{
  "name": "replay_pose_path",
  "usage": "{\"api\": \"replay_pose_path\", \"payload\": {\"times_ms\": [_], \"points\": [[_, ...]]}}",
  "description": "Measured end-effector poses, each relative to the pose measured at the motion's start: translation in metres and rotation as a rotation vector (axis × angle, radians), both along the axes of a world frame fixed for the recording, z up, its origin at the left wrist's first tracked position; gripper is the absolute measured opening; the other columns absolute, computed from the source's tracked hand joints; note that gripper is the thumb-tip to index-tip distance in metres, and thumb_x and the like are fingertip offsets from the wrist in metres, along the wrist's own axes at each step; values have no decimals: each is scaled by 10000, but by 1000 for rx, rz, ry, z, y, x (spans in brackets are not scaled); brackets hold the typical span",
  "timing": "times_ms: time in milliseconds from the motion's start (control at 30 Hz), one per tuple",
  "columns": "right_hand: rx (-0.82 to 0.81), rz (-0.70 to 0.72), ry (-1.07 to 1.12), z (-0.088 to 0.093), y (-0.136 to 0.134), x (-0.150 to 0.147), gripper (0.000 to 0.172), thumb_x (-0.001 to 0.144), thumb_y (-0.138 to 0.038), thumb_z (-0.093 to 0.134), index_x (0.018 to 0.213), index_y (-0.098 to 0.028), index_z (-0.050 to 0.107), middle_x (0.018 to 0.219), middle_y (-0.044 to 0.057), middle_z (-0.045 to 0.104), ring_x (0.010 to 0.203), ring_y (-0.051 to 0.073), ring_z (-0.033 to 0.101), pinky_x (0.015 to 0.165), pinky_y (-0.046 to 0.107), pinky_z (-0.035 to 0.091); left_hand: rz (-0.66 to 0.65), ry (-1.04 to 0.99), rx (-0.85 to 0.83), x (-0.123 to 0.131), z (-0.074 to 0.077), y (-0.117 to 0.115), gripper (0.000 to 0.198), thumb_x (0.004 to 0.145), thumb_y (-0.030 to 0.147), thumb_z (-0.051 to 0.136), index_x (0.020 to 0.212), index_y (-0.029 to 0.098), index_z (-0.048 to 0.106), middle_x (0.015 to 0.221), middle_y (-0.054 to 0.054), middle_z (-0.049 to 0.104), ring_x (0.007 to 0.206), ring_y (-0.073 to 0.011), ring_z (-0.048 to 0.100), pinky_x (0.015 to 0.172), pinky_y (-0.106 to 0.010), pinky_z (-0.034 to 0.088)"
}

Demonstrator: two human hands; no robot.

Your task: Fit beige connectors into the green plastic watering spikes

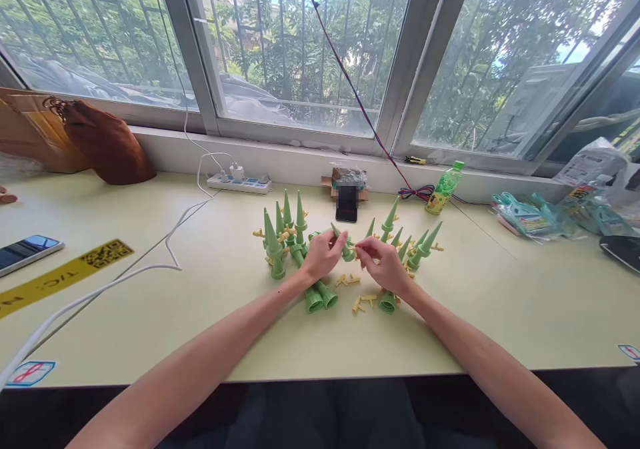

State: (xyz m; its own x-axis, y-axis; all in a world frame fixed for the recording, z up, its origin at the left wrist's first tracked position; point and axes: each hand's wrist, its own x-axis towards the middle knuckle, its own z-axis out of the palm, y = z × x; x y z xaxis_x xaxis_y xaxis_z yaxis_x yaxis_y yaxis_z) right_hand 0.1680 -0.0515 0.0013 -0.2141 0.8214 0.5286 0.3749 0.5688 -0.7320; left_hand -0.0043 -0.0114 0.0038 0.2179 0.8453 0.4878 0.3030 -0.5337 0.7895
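My left hand (324, 256) is closed round a green plastic watering spike (347, 252), held above the middle of the table with its threaded collar towards the right. At its side, my right hand (381, 261) pinches a small yellow valve piece (357, 252), mostly covered by the fingers. Below the hands lie several loose yellow valves (369, 299). Green spikes fitted with yellow valves stand upright in a group on the left (274, 249), and more stand or lean on the right (425, 246). Spikes lying down show their open threaded ends (315, 301) near my left wrist.
Behind the spikes, a dark phone (347, 204) leans on a small box. A power strip (240, 183), a green-capped bottle (445, 188) and bundled wire (417, 192) line the sill side. A white cable (175, 249) crosses the left; bagged teal items (530, 217) lie right.
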Motion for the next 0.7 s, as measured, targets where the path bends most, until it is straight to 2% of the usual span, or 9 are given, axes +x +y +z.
{"api": "replay_pose_path", "payload": {"times_ms": [200, 367, 700], "points": [[-10, -1, -19, -1, 1, 1, 233, 938, -415, 521, 903, -190, 576, 721, 28, 628, 562, 136, 590, 573, 281, 517, 7, -5, 21, 0, 1, -1, 491, 919, 523, 476, 577, 184, 381, 498, 35, 384, 460, -89, 306, 459, -258, 236], [-16, 15, -37, -2, 2, 2, 229, 944, -410, 516, 896, -194, 577, 713, 28, 625, 567, 138, 587, 570, 280, 513, -40, 47, 101, 0, 0, -2, 452, 938, 502, 460, 623, 179, 441, 511, 35, 416, 463, -89, 325, 469, -253, 258], [-60, 31, -27, -2, 2, 3, 248, 945, -429, 517, 905, -194, 584, 687, 9, 621, 514, 116, 554, 536, 262, 489, -18, 78, 160, -1, -2, -1, 425, 952, 467, 451, 640, 177, 451, 508, 46, 385, 462, -85, 302, 482, -244, 266]]}}
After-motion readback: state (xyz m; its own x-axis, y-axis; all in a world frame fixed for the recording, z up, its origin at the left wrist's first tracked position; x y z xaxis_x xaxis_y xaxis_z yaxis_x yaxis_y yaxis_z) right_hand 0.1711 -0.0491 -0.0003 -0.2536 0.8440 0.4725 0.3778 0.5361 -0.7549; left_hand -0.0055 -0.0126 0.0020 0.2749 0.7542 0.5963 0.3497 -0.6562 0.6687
